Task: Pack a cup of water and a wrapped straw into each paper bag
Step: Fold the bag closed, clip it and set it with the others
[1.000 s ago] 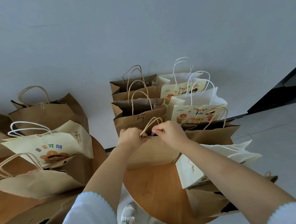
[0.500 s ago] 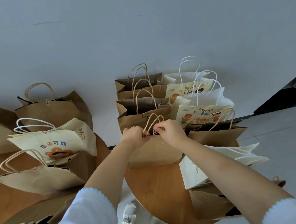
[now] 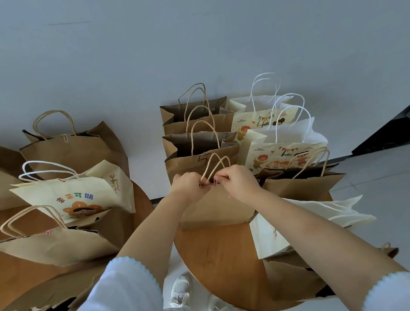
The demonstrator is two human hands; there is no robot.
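A brown paper bag (image 3: 216,208) stands on the right round wooden table (image 3: 221,265). Its top edge is pressed together under its twisted paper handles (image 3: 215,165). My left hand (image 3: 188,185) pinches the bag's top edge just left of the handles. My right hand (image 3: 238,181) pinches the same edge just right of them, with a small pink clip (image 3: 215,182) showing between my fingertips. No cup or straw is visible; the bags' insides are hidden.
Behind and to the right stand several brown (image 3: 197,146) and white printed bags (image 3: 284,155), some open. A second round table (image 3: 9,283) on the left holds several more bags (image 3: 73,196), some clipped. A wall is close behind. My shoes (image 3: 181,290) show between the tables.
Both hands have stayed at the top of the brown bag, fingers working at the edge by the handles. The camera view has shifted slightly.
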